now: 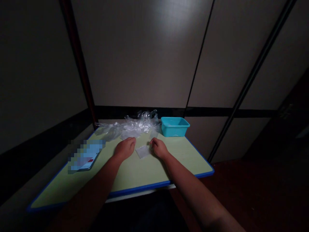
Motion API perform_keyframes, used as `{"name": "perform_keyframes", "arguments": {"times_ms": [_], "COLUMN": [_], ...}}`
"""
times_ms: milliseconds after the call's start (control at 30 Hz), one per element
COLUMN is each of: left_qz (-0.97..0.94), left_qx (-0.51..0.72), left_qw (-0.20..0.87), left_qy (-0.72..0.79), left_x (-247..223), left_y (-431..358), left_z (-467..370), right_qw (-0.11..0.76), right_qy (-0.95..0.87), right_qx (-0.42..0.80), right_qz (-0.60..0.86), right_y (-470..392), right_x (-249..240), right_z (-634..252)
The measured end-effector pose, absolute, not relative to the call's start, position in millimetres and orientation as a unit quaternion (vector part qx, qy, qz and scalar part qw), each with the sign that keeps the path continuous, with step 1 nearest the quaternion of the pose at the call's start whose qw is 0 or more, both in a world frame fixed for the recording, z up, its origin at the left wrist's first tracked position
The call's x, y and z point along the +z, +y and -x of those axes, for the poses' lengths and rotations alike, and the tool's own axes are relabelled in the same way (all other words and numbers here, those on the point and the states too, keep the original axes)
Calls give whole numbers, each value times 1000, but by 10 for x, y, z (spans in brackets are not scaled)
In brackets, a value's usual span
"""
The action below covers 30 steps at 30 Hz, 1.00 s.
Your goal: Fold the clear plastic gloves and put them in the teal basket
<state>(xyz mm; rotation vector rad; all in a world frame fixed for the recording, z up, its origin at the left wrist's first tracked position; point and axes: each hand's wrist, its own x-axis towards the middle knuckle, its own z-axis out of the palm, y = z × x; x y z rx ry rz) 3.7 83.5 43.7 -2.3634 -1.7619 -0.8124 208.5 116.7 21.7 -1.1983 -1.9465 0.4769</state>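
Note:
A small, flat, whitish translucent packet (143,151) lies on the yellow-green table (142,172) between my hands. To its left is my left hand (125,148), with its fingers curled together; whether anything is inside them is hidden. My right hand (158,147) is at the packet's right edge, fingers bent in a pinch near another thin clear piece (154,134) just behind it. What the pinch holds, if anything, is too small to make out. Crumpled clear plastic bags (140,124) are heaped behind both hands.
A turquoise plastic basket (174,130) stands at the table's back right. On the left lies a flat phone-like device (88,156), partly blurred out. The table has a blue edge, and wall panels rise close behind it.

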Motion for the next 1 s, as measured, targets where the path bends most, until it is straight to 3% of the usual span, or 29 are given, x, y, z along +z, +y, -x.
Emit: {"name": "perform_keyframes", "arguments": {"times_ms": [1000], "left_qz": [768], "left_qx": [-297], "left_qw": [-4], "left_qy": [-567], "left_x": [400], "left_y": [898], "left_z": [16], "right_qw": [415], "right_qy": [-756], "right_qx": [204], "right_qz": [463], "right_y": [1253], "right_x": [133], "right_z": [-2097]}}
